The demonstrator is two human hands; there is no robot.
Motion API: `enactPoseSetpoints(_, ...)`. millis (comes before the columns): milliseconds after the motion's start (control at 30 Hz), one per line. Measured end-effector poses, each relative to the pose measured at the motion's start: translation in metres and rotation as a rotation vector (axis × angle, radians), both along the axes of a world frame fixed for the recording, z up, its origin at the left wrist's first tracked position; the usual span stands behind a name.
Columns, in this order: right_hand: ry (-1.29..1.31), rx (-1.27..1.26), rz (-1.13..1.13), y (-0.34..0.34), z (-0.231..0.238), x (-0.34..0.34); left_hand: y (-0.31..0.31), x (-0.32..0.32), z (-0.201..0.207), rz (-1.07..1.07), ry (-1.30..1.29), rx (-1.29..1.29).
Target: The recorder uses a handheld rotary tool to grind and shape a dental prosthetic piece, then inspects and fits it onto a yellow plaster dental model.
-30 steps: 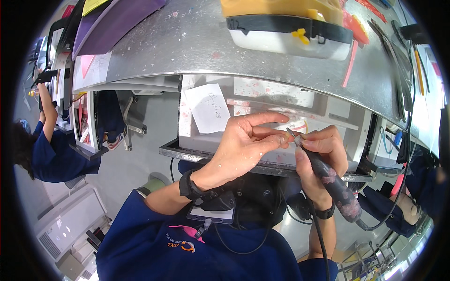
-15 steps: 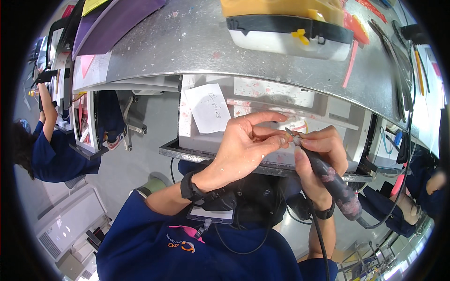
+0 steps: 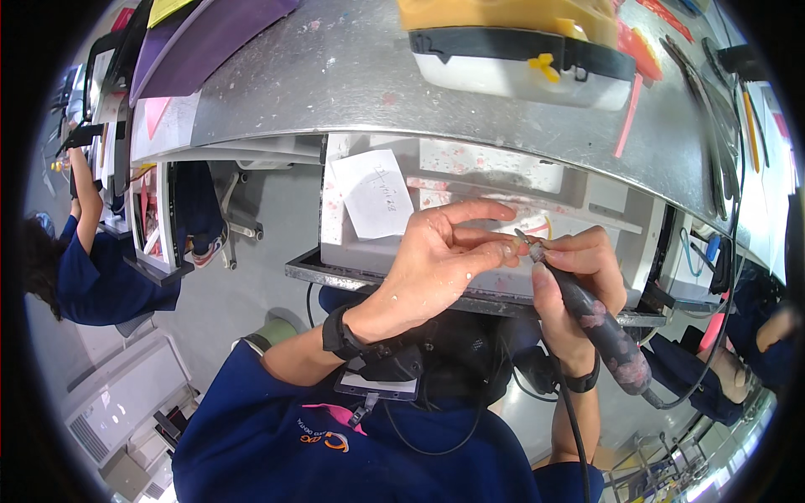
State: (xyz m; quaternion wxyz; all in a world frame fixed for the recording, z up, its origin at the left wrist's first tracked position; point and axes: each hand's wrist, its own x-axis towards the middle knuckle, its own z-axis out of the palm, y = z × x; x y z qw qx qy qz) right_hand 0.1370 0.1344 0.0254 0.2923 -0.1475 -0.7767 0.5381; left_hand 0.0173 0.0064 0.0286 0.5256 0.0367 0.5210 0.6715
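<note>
Right hand [image 3: 591, 264], its grip closed around a dark handpiece [image 3: 597, 323] at four o'clock from the left hand [image 3: 440, 261], sits slightly further toward four o'clock than earlier; left grip is pinched shut, contents unclear

The right hand [image 3: 602, 267] and its black, pink-blotched cylindrical handpiece [image 3: 594, 321] have shifted slightly rightward; at the far right edge, 1 navy-clad co-worker's blurred bare forearm [image 3: 773, 332] has changed position.
</note>
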Motion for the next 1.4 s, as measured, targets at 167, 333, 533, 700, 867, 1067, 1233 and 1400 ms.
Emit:
enactPoseSetpoints(167,-0.002,-0.016,0.017,0.001,-0.001,0.001,-0.001,-0.002,0.000,-0.012,-0.013,0.025)
enactPoseSetpoints(333,0.011,-0.055,-0.010,-0.001,-0.003,0.002,0.000,-0.004,0.003,-0.019,-0.083,0.020)
enactPoseSetpoints(533,0.025,-0.040,0.043,0.000,-0.002,0.002,-0.004,-0.005,-0.004,-0.015,-0.138,0.047)
enactPoseSetpoints(700,0.038,-0.053,0.035,0.000,-0.002,0.002,-0.003,-0.006,-0.003,-0.007,-0.160,0.036)
enactPoseSetpoints(867,0.035,-0.115,0.008,-0.001,-0.003,0.003,-0.002,-0.002,0.000,-0.037,-0.038,0.016)
enactPoseSetpoints(1067,0.014,-0.069,0.027,0.001,-0.003,0.003,-0.001,0.000,0.000,-0.026,0.035,0.026)
enactPoseSetpoints(1233,0.005,-0.106,0.019,0.000,-0.003,0.004,-0.001,0.005,-0.001,0.013,0.063,0.030)
enactPoseSetpoints(1400,0.047,-0.189,-0.003,-0.001,-0.004,0.004,0.000,0.008,0.001,0.033,0.166,-0.004)
